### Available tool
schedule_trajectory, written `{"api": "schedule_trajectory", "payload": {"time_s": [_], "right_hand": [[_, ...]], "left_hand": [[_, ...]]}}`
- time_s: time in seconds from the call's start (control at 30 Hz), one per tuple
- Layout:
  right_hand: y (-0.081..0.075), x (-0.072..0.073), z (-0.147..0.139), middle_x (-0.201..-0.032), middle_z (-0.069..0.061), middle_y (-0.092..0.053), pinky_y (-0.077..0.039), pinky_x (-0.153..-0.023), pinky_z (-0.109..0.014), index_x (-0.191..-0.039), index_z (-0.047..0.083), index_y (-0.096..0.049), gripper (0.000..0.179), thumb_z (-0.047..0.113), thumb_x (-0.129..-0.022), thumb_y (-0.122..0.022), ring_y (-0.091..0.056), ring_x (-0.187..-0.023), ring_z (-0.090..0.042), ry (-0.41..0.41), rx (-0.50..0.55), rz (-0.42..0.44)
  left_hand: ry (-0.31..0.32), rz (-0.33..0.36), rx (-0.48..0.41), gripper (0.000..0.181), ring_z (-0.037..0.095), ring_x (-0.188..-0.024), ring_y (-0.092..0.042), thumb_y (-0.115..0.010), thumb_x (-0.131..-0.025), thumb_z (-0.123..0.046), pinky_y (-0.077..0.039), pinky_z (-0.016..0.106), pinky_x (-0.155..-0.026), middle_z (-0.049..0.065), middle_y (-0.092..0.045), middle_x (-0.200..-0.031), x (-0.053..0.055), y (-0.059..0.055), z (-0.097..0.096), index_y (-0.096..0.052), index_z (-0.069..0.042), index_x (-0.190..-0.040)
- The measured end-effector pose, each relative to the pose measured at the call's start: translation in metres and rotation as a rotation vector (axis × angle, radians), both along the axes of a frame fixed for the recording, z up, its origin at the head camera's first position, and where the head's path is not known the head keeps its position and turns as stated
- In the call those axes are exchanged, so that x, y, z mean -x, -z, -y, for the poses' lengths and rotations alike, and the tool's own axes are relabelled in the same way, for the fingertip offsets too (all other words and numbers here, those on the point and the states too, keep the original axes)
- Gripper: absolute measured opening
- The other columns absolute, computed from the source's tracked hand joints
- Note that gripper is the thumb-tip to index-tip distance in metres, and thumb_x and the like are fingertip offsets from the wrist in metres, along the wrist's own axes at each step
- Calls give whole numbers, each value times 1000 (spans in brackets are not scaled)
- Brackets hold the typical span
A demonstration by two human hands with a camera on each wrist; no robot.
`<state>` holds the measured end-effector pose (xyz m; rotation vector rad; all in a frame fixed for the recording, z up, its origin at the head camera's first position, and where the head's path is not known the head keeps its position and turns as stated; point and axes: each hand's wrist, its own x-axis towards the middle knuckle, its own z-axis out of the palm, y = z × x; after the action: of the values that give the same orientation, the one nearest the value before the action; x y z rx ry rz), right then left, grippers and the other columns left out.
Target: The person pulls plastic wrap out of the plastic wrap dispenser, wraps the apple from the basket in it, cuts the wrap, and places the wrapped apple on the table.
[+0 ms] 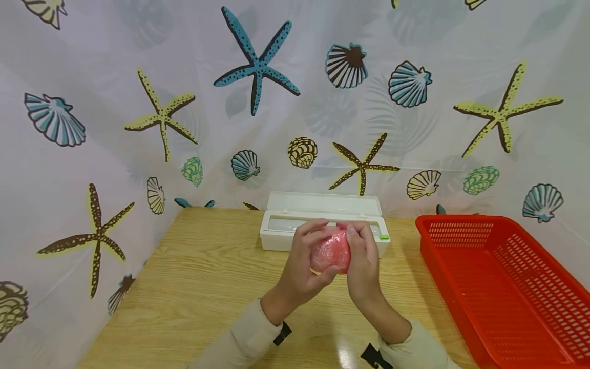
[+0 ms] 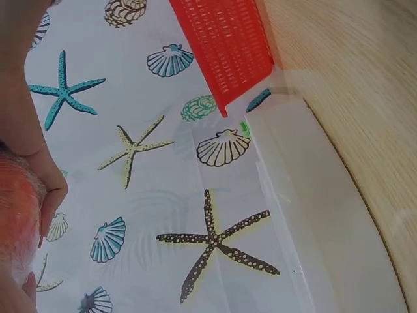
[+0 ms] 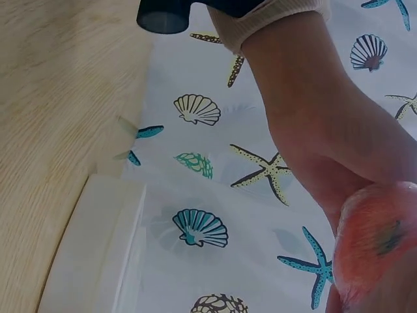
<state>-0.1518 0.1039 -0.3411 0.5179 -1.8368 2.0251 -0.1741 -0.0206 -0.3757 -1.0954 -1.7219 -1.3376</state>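
Observation:
Both hands hold a round red fruit, apple-like, wrapped in shiny clear film, above the table in front of the white box. My left hand grips its left side, with fingers over the top and the thumb along the lower front. On the right side, my right hand curls its fingers against the fruit, with the thumb near the top. A dark spot shows on the wrapped fruit in the right wrist view. Behind the hands stands a long white film dispenser box, lid raised, with a green piece at its right end.
A red plastic basket with slotted walls stands on the right of the wood-grain table. A white curtain printed with starfish and shells hangs behind and to the left. Black straps circle both sleeves.

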Motion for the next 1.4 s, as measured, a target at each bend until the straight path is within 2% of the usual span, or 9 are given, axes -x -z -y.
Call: {"api": "schedule_trajectory", "payload": {"time_s": [0.1, 0.2, 0.37, 0.6, 0.7, 0.97, 1.07, 1.2, 1.4], "right_hand": [[-1, -1, 2, -109, -12, -52, -55, -62, -29, -102, -5, -44, 29, 22, -101, -34, -57, -86, -24, -4, 13, 23], [-1, -3, 3, -110, -11, -51, -55, -66, -29, -100, -6, -43, 28, 21, -100, -34, -56, -90, -24, -11, 23, 10], [3, -3, 3, -107, -13, -51, -54, -62, -27, -101, -6, -41, 28, 21, -101, -32, -57, -85, -22, -5, 54, 18], [5, 1, -2, -109, -14, -49, -54, -62, -28, -108, -5, -41, 30, 23, -101, -32, -56, -87, -24, -48, -5, 27], [2, 2, -3, -116, -16, -45, -53, -70, -27, -118, -2, -39, 29, 21, -100, -34, -52, -97, -25, -75, -54, -44], [-12, -7, 1, -117, -29, -44, -46, -86, -20, -113, -14, -46, 30, 3, -88, -44, -45, -110, -26, 49, -297, -497], [-15, -8, 2, -113, -31, -45, -45, -86, -17, -110, -15, -47, 34, 14, -92, -45, -46, -108, -25, 89, -328, -550], [-3, 3, 1, -108, -27, -47, -45, -81, -16, -109, -12, -50, 45, 30, -96, -44, -49, -101, -25, 164, -351, -598], [14, 16, -2, -107, -21, -49, -46, -74, -19, -109, -7, -53, 43, 33, -95, -43, -49, -96, -25, 201, -341, -622]], "left_hand": [[-32, -90, 30, 53, 33, -113, -42, -54, -91, -41, -51, 32, -82, 21, -37, -124, 4, 2, 1, -38, 1, -120], [-5, -117, 22, 56, 34, -113, -41, -57, -90, -40, -51, 34, -84, 22, -37, -123, 6, 2, 1, -38, 3, -120], [22, -88, 48, 52, 33, -112, -42, -54, -92, -37, -51, 30, -83, 23, -39, -121, 5, 0, -1, -40, 4, -121], [-39, -40, 56, 49, 30, -110, -45, -50, -94, -38, -51, 27, -82, 18, -40, -121, 2, 1, -4, -41, 2, -121], [-38, 31, 6, 52, 28, -109, -46, -50, -93, -41, -52, 28, -80, 17, -41, -121, 0, -2, -6, -41, 1, -121], [114, 222, -214, 49, 28, -100, -51, -48, -96, -31, -54, 36, -74, 23, -41, -116, -21, -29, -8, -38, 11, -120], [142, 254, -228, 48, 27, -101, -51, -47, -96, -30, -54, 37, -74, 23, -41, -116, -25, -33, -8, -38, 11, -120], [163, 266, -234, 44, 27, -101, -52, -46, -96, -25, -54, 38, -74, 23, -41, -116, -26, -35, -10, -38, 11, -120], [147, 266, -228, 40, 26, -99, -53, -44, -96, -22, -55, 36, -72, 23, -43, -115, -26, -33, -10, -40, 11, -119]]}}
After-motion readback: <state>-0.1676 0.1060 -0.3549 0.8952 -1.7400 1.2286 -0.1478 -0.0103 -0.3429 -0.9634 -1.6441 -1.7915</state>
